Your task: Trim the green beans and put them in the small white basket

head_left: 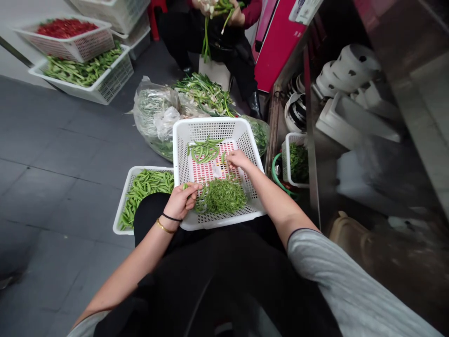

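On my lap rests a white perforated plastic basket point(219, 122). A small group of green pea pods point(205, 150) lies at its far left, and a heap of thin green trimmings point(226, 195) sits at its near side. My right hand point(238, 159) is inside the basket, its fingers pinched on a pea pod point(223, 157). Over the near left rim, my left hand point(183, 201) is closed, with a bit of green pea pod point(185, 186) showing at its fingers. To the left, a lower white basket point(117, 217) is full of pea pods point(145, 192).
Beyond the basket lie plastic bags of greens point(154, 110) and a pile of scallions point(206, 93). A seated person point(242, 56) holds scallions there. Stacked baskets of red and green vegetables point(80, 56) stand back left; a metal shelf point(312, 140) runs along the right.
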Demonstrator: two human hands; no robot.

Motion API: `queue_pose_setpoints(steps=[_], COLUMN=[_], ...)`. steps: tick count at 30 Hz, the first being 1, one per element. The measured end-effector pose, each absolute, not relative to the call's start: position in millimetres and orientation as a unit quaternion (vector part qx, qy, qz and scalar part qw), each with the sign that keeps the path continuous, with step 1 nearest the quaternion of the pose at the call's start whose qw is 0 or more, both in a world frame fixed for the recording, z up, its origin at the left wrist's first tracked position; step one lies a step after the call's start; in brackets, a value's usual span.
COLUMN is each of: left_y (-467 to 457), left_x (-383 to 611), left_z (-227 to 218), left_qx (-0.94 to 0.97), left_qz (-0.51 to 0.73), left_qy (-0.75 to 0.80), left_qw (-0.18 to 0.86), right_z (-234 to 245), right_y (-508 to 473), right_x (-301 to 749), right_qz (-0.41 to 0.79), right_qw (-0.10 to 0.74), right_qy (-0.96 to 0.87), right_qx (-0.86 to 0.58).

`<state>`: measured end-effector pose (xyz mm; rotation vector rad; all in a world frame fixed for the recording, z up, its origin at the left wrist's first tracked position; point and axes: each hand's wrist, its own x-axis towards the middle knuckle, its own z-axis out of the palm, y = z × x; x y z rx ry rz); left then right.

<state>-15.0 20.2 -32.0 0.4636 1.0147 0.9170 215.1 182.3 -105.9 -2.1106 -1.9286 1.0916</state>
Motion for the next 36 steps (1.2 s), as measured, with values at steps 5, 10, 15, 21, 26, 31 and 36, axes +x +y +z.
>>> queue_pose_setpoints(steps=[5, 10, 15, 21, 26, 31, 36], left_y=[9.3, 3.5, 18.3, 30.2, 19.4, 10.3, 7.9], left_x=[-5.0, -13.2, -8.8, 17.7, 19.2, 11.1, 2.9], left_z=[-23.5, -17.9, -30.0, -45.2, -39.0, -28.0, -25.2], left_qx=[0.236, 0.228, 0.259, 0.255, 0.218, 0.231, 0.217], left_qz=[0.402, 0.421, 0.423, 0.369, 0.378, 0.354, 0.331], left_qy=[0.442, 0.479, 0.525, 0.497, 0.422, 0.366, 0.395], left_qw=[0.766, 0.736, 0.692, 0.742, 0.795, 0.829, 0.829], right_z=[-98.2, -92.7, -62.7, -32.8, -24.6, -21.6, -19.1], right_y=[171.7, 166.2, 118.0, 37.7, 21.3, 21.7, 43.4], right_x=[201.4, 184.6, 192.6, 198.1, 196.2, 200.2, 233.8], right_qz=[0.267, 0.249, 0.247, 0.143, 0.289, 0.635, 0.634], right_qw=[0.011, -0.014, 0.014, 0.118, 0.242, 0.278, 0.402], right_qy=[-0.659, -0.698, -0.759, -0.906, -0.857, -0.636, -0.507], right_qx=[-0.703, -0.671, -0.602, -0.379, -0.351, -0.339, -0.424])
